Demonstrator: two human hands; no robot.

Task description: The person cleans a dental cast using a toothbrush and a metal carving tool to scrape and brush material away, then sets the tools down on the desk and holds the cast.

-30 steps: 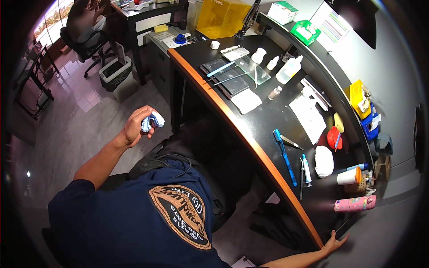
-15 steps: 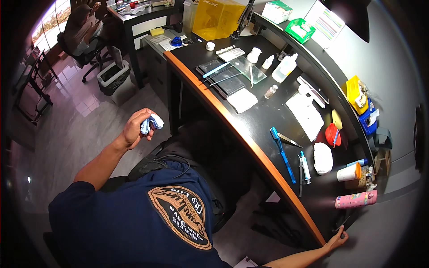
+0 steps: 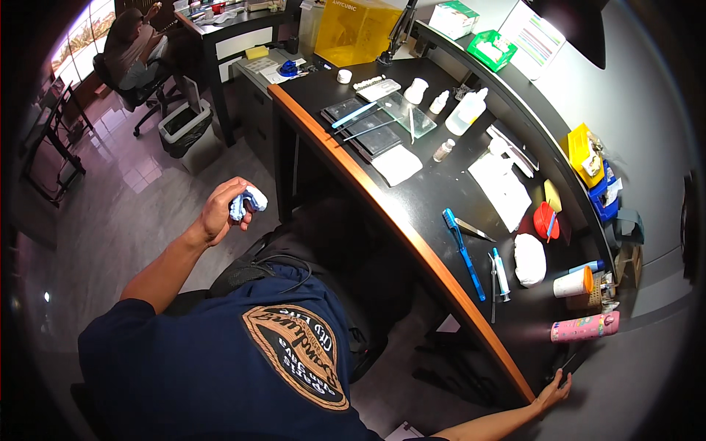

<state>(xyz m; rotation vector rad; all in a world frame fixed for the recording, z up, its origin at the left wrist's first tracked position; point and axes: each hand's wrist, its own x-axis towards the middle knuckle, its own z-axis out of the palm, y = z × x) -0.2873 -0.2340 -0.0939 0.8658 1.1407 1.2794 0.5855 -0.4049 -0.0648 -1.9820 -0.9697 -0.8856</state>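
Note:
My left hand [image 3: 218, 213] is closed round a horseshoe-shaped dental model [image 3: 248, 200], white and bluish, held over the floor left of the desk. My right hand [image 3: 551, 393] reaches past the desk's near right corner. Its fingers are curled at a dark, thin thing by the desk end, too dim to name. Nearest that hand on the desk lies a pink patterned cylinder [image 3: 585, 327]. Farther along are a blue toothbrush [image 3: 465, 253], a syringe [image 3: 501, 273], a slim metal tool [image 3: 493, 290] and a crumpled white lump [image 3: 530, 260].
The black desk [image 3: 434, 198] has a wooden front edge. On it stand a red bowl [image 3: 545, 220], a white tub with an orange lid [image 3: 573, 283] and a clear bottle [image 3: 466, 114]. A bin [image 3: 185, 128] stands on the floor; another person [image 3: 136, 51] sits at the far left.
My right hand's fingers have shifted slightly at the dark thing by the desk end. My left hand keeps the dental model in nearly the same place.

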